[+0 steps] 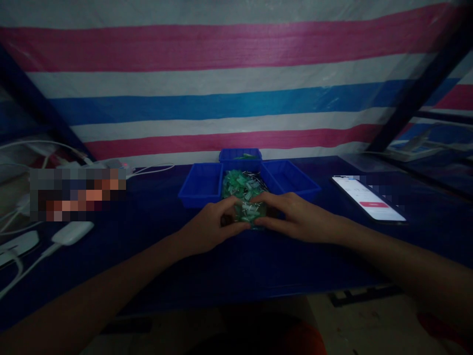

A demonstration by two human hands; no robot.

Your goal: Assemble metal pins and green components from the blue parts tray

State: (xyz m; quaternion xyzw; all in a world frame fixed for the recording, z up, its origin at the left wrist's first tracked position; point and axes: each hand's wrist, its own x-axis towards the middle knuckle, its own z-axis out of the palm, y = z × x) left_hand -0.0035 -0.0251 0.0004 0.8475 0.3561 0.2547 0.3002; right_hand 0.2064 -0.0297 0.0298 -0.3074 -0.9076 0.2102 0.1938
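Observation:
My left hand and my right hand meet at the middle of the table, fingers curved towards each other. Between their fingertips is a small clump of green and clear pieces; whether a bag or box encloses it I cannot tell. Just behind lies a heap of small green pieces with dark and silvery slim parts at its right side. Around the heap stand a left blue bin, a right blue bin and a back blue bin with some green pieces in it.
On the dark blue table, a lit phone lies to the right. White cables and a white charger lie at the left, near a blurred-out patch. A striped plastic sheet hangs behind, between dark frame posts.

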